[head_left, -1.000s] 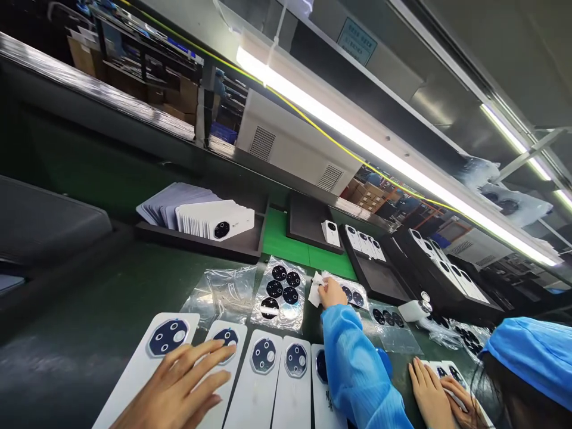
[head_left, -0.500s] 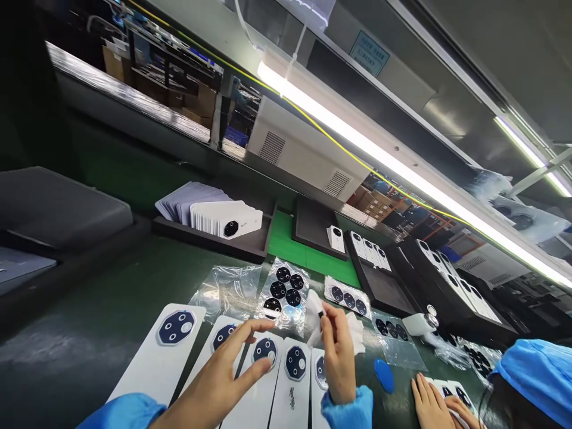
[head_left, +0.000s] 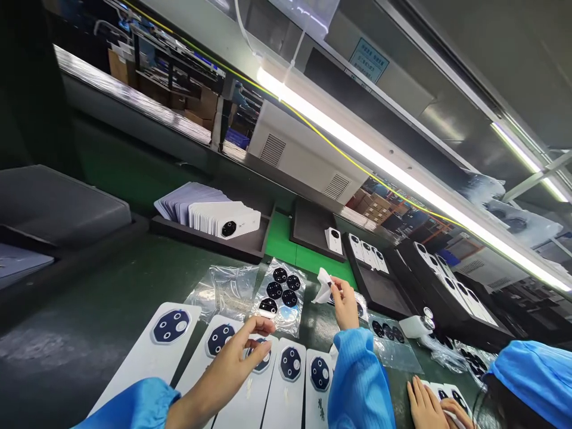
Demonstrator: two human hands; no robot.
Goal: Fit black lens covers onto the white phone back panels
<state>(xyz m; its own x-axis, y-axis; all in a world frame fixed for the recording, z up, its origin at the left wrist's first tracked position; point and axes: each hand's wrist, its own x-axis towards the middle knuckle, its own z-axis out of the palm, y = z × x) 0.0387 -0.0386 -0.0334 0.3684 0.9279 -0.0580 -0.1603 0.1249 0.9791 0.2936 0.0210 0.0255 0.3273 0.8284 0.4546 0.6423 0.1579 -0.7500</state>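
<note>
In the head view my right hand (head_left: pixel 345 304) pinches a crumpled white wipe (head_left: pixel 322 287) beyond the near row of panels. A strip of dark discs lies partly hidden behind that hand. My left hand (head_left: pixel 226 374) hovers over the row, thumb and fingers apart with nothing between them. Below it are several white phone back covers (head_left: pixel 286 398), each with a dark, many-sided camera plate (head_left: pixel 290 364). The leftmost cover (head_left: pixel 134 363) lies slightly apart from the others. My left hand partly hides two covers, and my right sleeve hides the right end of the row.
Clear bags with dark discs (head_left: pixel 279 292) lie behind the covers. A black tray (head_left: pixel 252 247) holds fanned white covers; more trays (head_left: pixel 388 292) stand behind. At right are a white bottle (head_left: pixel 416 326) and a co-worker's hands (head_left: pixel 422 402) on other covers.
My right hand has moved forward, away from me, with the wipe. My left hand has hardly moved. My right sleeve now covers the spot where a blue oval piece showed.
</note>
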